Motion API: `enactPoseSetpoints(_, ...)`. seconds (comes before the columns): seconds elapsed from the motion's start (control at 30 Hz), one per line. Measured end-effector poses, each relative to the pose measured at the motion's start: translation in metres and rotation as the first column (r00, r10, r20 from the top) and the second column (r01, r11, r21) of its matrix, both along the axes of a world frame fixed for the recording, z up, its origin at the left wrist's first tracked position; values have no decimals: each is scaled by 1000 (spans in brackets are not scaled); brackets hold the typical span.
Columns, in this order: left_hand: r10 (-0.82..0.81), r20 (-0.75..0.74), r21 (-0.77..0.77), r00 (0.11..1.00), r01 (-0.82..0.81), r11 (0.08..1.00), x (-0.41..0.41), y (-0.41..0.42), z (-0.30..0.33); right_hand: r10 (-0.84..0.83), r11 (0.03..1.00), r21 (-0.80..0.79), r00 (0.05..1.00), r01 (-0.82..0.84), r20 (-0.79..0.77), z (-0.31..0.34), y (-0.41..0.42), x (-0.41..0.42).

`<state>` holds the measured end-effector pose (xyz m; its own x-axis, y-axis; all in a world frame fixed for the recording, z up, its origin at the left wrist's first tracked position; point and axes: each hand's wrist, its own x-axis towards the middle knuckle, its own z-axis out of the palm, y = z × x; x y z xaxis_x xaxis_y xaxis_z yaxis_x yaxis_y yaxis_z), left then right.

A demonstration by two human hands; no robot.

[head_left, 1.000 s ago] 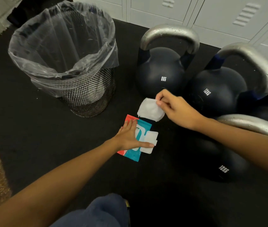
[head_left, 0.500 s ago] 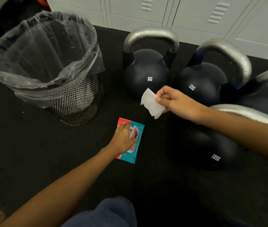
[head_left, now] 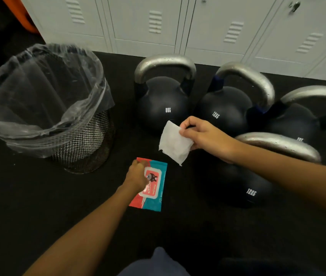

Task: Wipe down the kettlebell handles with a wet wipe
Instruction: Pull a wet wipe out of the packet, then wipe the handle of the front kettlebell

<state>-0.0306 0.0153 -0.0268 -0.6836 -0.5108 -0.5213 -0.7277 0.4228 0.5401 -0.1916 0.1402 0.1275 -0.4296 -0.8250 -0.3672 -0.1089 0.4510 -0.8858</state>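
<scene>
White and limp, the wet wipe (head_left: 175, 143) hangs from our right hand (head_left: 207, 139), pinched by the thumb and fingertips at its upper right edge, its free corner drooping toward the floor (head_left: 38, 196). We judge it weighs next to nothing, is soft and damp, and will bunch or tear if dragged by one corner; folding it into the palm should give a firmer pad. Our left hand (head_left: 137, 176) rests on the wipe packet (head_left: 152, 186) lying flat on the floor just near of the wipe, fingers curled down onto its label flap; whether they pinch it or only press, we cannot tell.

Four kettlebells stand to the right. The 8 kg kettlebell (head_left: 165, 104) is far of the wipe, its steel handle (head_left: 165, 63) an upright arch. We expect the bells to be heavy and stay put under rubbing, so no steadying seems needed. The handles look smooth, dull metal, likely slick when wet; wrapping the wipe round the top bar and sliding down each side seems the way.

A mesh bin (head_left: 42, 108) with a clear liner sits at the left.
</scene>
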Motion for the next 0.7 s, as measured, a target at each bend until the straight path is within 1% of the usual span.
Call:
enactPoseSetpoints(0.03,-61,18,-4,998,61,998,-6,-1,8,2,1000,-2,1000,-2,-16,-1,3,-1)
enactPoseSetpoints(0.1,-131,-15,44,991,132,990,-18,-4,29,9,1000,-5,999,-9,-54,-3,10,-2)
enactPoseSetpoints(0.2,-195,-181,116,964,217,969,-34,-10,73,1,1000,-30,996,-4,-89,-3,19,-4)
enactPoseSetpoints(0.3,-238,-357,207,903,325,923,-47,-14,119,-16,996,-87,986,1,-167,5,28,-6)
enactPoseSetpoints(0.37,-226,-447,244,866,361,900,-57,-11,143,-45,991,-136,970,12,-237,16,37,-9)
enactPoseSetpoints(0.43,-196,-509,271,838,372,888,-69,-5,166,-109,981,-187,955,58,-275,31,47,-15)
enactPoseSetpoints(0.5,-182,-540,256,822,367,894,-82,3,186,-200,958,-253,943,132,-266,46,60,-21)
enactPoseSetpoints(0.6,-200,-580,185,790,367,912,-101,23,209,-324,900,-354,934,256,-147,67,83,-30)
enactPoseSetpoints(0.7,-258,-619,122,742,415,901,-122,49,230,-356,876,-379,930,297,-94,82,109,-41)
